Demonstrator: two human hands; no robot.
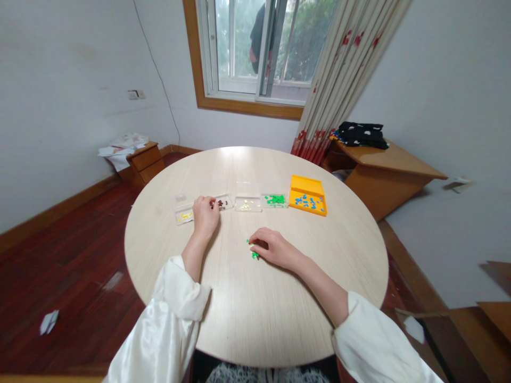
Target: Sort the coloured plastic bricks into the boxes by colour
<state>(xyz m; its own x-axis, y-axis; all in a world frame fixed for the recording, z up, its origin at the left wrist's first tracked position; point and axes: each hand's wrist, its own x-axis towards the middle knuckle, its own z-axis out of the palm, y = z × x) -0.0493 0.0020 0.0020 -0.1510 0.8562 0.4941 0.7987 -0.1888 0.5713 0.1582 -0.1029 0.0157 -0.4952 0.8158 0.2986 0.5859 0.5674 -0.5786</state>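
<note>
A: Left hand (206,217) up at the boxes, fingers bent over the left end of the brown pieces (221,204)! Has it got one?

B: Can't tell, the pieces are too small. Now look at the right hand (276,249): low over the middle of the table (255,319), fingers curled, thumb tucked under, a gap showing between.

A: And right at those fingertips, the loose pieces (254,255)! Mostly green, a touch of brown at the near end. Is it pinching any?

B: Can't say that either.

A: Run me along the row, left to right!

B: Yellow pieces (184,216) just left of that left hand, then the brown, then pale pieces (245,205), then a heap of green pieces (275,199), all in clear boxes. At the far right, the orange box (307,184), open, blue pieces (305,200) scattered inside!
</note>
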